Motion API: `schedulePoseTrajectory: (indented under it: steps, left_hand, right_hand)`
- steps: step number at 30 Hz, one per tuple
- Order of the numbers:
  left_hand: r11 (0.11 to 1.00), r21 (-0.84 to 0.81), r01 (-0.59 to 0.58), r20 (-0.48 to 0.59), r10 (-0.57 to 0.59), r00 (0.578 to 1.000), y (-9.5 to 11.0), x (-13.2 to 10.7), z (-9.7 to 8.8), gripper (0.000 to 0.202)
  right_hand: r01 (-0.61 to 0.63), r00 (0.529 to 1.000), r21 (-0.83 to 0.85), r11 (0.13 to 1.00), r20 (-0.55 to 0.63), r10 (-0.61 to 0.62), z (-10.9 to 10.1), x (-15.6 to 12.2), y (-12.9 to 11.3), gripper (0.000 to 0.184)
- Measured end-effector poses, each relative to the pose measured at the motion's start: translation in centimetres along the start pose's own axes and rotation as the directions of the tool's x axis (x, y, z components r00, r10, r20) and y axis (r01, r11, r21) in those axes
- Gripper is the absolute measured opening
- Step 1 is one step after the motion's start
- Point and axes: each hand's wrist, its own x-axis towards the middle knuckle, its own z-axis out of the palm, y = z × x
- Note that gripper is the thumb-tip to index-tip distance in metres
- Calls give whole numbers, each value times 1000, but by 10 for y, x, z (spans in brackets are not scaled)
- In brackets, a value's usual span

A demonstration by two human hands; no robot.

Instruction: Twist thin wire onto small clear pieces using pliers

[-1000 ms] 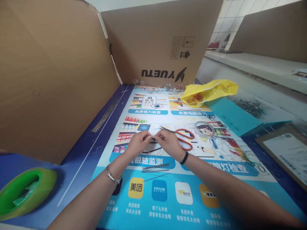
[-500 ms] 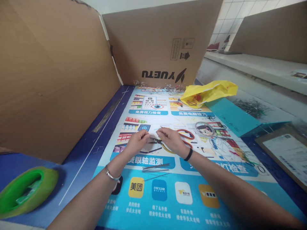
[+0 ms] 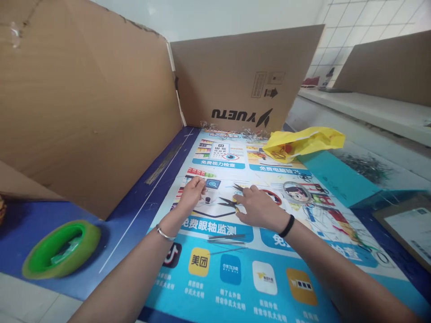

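My left hand (image 3: 194, 194) is closed in a pinch above the printed poster (image 3: 215, 244); whatever lies between its fingertips is too thin to make out. To the right, my right hand (image 3: 258, 207) curls over the yellow handles of a pair of pliers (image 3: 228, 202), whose dark jaws are apart and point left. Red-handled scissors (image 3: 273, 196) lie partly hidden beneath and behind that hand, with one blade showing past the fingers. Nearer my body, several short thin metal wires (image 3: 226, 239) rest on the poster.
A green-cored tape roll (image 3: 62, 249) sits at left. Cardboard panels (image 3: 235, 80) stand behind and to the left. A yellow bag (image 3: 306, 141), a teal folded card (image 3: 343, 179), a round clear-rimmed case (image 3: 296, 192) and tangled wire (image 3: 365, 168) lie on the right. Longer wires (image 3: 163, 165) lie far left.
My hands were pinched close together; they have moved apart. My right hand has come down onto the pliers, while my left stays pinched. The view has shifted slightly.
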Motion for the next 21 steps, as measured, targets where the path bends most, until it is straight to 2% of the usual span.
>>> schedulePoseTrajectory:
  steps: [2,6,9,12,17,21]
  left_hand:
    - [1000,-28,6,9,-5,1000,1,-1,0,24]
    - [998,-57,-8,33,10,999,4,-3,2,24]
    - [998,-52,-43,55,46,997,4,-5,5,24]
    - [998,-27,-63,50,64,997,4,-6,6,24]
    - [993,78,-86,-3,86,996,6,-7,5,25]
    - [976,162,-144,-15,148,989,11,-10,3,24]
  right_hand:
    - [-4,1000,-32,999,-7,4,2,2,-3,36]
    - [-94,995,-100,991,-38,90,10,9,-14,23]
    - [-139,990,-126,982,-50,133,14,14,-19,26]
    - [-130,991,-92,987,-50,126,11,13,-14,27]
    - [-85,995,-28,996,43,86,-5,0,-3,32]
    - [-82,995,-46,996,45,84,-5,0,-11,25]
